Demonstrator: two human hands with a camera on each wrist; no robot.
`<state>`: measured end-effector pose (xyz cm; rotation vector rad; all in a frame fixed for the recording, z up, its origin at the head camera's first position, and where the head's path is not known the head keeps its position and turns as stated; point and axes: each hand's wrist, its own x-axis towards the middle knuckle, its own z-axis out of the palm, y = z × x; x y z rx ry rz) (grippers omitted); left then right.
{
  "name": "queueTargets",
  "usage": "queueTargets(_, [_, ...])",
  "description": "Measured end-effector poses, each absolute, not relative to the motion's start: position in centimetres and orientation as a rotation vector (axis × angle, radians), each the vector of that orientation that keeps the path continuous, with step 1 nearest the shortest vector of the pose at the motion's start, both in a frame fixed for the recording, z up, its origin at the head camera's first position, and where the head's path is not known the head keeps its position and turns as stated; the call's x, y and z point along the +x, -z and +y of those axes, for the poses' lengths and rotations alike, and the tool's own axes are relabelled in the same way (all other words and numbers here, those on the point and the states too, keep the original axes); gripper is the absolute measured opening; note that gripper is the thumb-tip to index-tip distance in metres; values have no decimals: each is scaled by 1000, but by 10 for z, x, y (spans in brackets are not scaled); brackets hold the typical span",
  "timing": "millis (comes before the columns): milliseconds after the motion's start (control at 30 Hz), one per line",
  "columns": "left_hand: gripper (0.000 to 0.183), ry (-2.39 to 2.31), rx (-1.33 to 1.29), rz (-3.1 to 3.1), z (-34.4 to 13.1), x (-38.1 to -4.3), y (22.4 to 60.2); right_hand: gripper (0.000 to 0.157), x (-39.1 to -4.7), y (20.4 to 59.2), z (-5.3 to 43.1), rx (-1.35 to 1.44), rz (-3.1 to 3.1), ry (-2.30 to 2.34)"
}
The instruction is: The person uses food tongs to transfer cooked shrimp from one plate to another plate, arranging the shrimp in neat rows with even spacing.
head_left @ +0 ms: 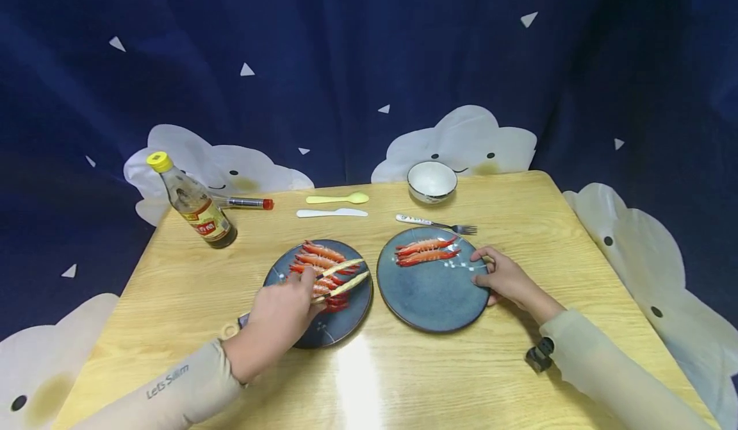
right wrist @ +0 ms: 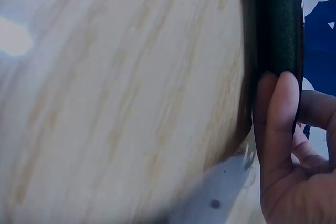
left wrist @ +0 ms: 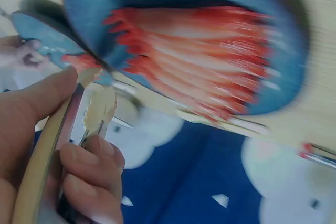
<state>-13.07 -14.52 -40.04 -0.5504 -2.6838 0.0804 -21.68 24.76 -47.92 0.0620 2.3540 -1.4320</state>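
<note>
My left hand [head_left: 285, 308] grips a pair of food tongs [head_left: 346, 286] over the left blue plate [head_left: 328, 337]. The tongs' cream tips [left wrist: 101, 107] stand apart, and no shrimp shows between them. Several red-and-white shrimp [left wrist: 194, 59] lie side by side on that plate, partly covered by hand and tongs in the head view. To the right, two more shrimp [head_left: 426, 250] rest near the back of the other blue plate [head_left: 432, 298]. My right hand [head_left: 507, 279] pinches this plate's right rim [right wrist: 283, 24], fingers on both sides of it.
At the back left stands a sauce bottle [head_left: 198, 206] with a yellow cap, near a red-ended tube [head_left: 248, 203]. Behind the plates lie a yellow spoon [head_left: 337, 198], a white knife [head_left: 331, 213] and a fork [head_left: 438, 224]. A white bowl [head_left: 432, 183] sits at the back edge.
</note>
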Motion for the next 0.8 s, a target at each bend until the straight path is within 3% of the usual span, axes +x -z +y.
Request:
queueTargets(367, [50, -141, -629, -2762, -234, -86, 378, 44, -217, 479, 251, 26, 2350, 1420])
queueTargets(800, [44, -117, -556, -2978, -274, -83, 380, 45, -217, 478, 249, 17, 2349, 1429])
